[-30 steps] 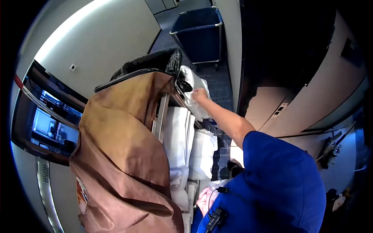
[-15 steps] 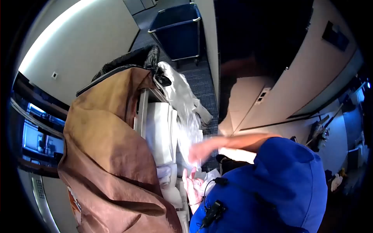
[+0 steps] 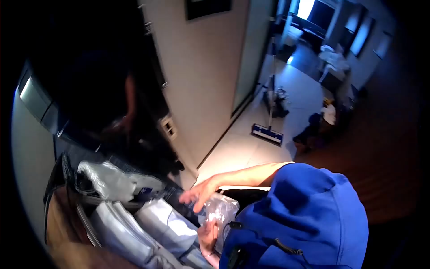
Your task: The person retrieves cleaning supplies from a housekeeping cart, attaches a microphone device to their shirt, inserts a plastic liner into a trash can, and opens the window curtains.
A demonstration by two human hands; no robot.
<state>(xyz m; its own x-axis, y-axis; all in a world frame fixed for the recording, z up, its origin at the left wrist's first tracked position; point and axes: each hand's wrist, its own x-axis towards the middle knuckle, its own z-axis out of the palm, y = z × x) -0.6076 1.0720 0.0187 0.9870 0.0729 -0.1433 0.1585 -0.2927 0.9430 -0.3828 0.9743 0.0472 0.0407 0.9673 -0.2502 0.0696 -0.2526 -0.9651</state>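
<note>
In the lower middle of the head view, my left hand point(image 3: 208, 236) closes around a crumpled clear plastic bag point(image 3: 223, 207). Just above it is my right hand point(image 3: 198, 195), with fingers stretched out and apart beside the bag's upper left side; whether they touch the plastic I cannot tell. A blue sleeve point(image 3: 304, 201) covers the lower right. Left of my hands, folded white linens point(image 3: 121, 224) and a second white stack point(image 3: 166, 222) lie in a cart.
Another clear plastic bundle point(image 3: 107, 179) hangs at the cart's far end, near a black liner point(image 3: 58, 179). A brown cover point(image 3: 76, 255) drapes the cart. A flat mop point(image 3: 267, 133) stands on the pale floor beyond a wall corner point(image 3: 188, 168).
My view has swung right, so the cart now sits lower left and the hallway with the mop shows. My right hand, blurred before, is now closer to the bag at my left hand.
</note>
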